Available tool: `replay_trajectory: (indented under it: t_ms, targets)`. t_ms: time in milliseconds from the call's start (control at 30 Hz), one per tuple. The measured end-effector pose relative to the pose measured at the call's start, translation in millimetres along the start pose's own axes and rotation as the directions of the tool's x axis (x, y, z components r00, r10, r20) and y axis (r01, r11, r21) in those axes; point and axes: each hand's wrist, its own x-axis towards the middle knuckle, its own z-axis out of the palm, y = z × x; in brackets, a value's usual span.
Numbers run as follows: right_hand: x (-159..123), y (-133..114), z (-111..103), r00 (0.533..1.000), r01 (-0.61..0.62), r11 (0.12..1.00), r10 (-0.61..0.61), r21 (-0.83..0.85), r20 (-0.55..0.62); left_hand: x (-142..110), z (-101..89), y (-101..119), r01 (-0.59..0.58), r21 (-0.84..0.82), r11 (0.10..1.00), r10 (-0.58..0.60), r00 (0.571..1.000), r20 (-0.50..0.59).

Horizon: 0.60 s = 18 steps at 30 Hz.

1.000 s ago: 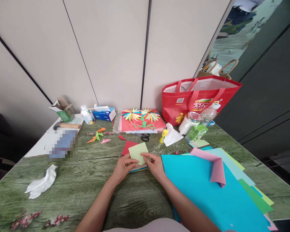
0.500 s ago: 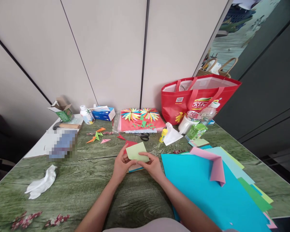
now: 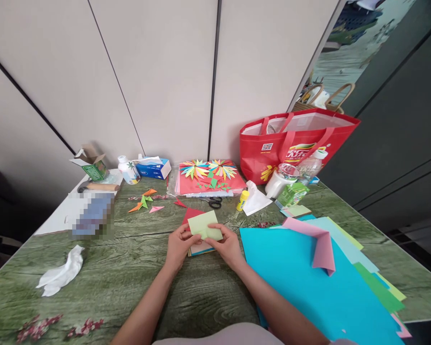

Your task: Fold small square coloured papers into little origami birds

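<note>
Between both hands is a pale green sheet of paper, raised a little and tilted toward me. My left hand pinches its lower left edge, thumb in front. On the right edge, my right hand grips it between thumb and fingers. Under the sheet lies a small stack of coloured paper, mostly covered. A red piece of paper shows behind the sheet's upper left. Farther off lie black scissors, a yellow glue stick and several small folded paper pieces.
Large coloured sheets spread over the right, with a folded pink strip on top. Paper stars lie on a red pack at the back. A red bag, a tissue box and a crumpled tissue are also here.
My left hand has shifted slightly down and left, its thumb now at the pale green sheet's lower edge. My right hand stays on the sheet's right side.
</note>
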Motion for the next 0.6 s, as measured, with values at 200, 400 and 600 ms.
replay_trajectory:
  t_ms: [200, 400, 600]
  targets:
    - [-0.5, 3.2, 1.1, 1.000, -0.018, 1.000, 0.018, 0.007, -0.008, 0.0, 0.1, -1.8, 0.027, -0.012, 1.000, -0.027, 0.999, -0.020]
    - [-0.8, 3.8, 2.0, 0.999, -0.031, 0.999, 0.031, 0.034, -0.011, 0.2, 0.5, -2.3, 0.021, -0.002, 1.000, -0.021, 0.999, -0.038]
    - [-1.0, 3.0, 2.5, 0.999, -0.039, 0.996, 0.039, 0.082, 0.001, 0.4, 1.0, -2.3, 0.027, 0.002, 1.000, -0.027, 0.998, -0.061]
